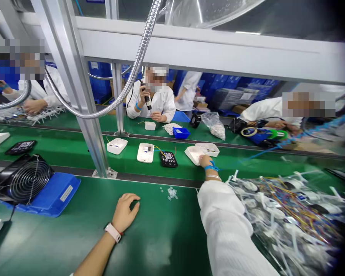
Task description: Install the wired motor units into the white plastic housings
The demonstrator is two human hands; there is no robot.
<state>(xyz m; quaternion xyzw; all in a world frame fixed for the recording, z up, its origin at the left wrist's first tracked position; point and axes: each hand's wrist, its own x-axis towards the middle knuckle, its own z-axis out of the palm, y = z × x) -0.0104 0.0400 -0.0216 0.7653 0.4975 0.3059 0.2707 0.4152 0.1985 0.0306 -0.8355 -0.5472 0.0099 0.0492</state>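
Note:
My left hand (125, 210) rests on the green tabletop (149, 230), thumb and fingers curved apart with nothing between them. My right hand (206, 161) reaches over the far green strip and grips the near edge of a white housing (194, 154); a blue strap is on the wrist. Touching that housing from behind is another white housing (211, 149). Further left lie a white housing with parts inside (145, 152) and a black display board (168, 158) with wires. Small clear rings (171, 193) are scattered on the table between my hands.
A metal post (83, 96) and flexible hose (138, 61) stand ahead. Bundled wires (290, 214) pile up at right; a fan (31, 180) sits by a blue bin (60, 195) at left. Across the line, a person (161, 101) holds a black tool (147, 100).

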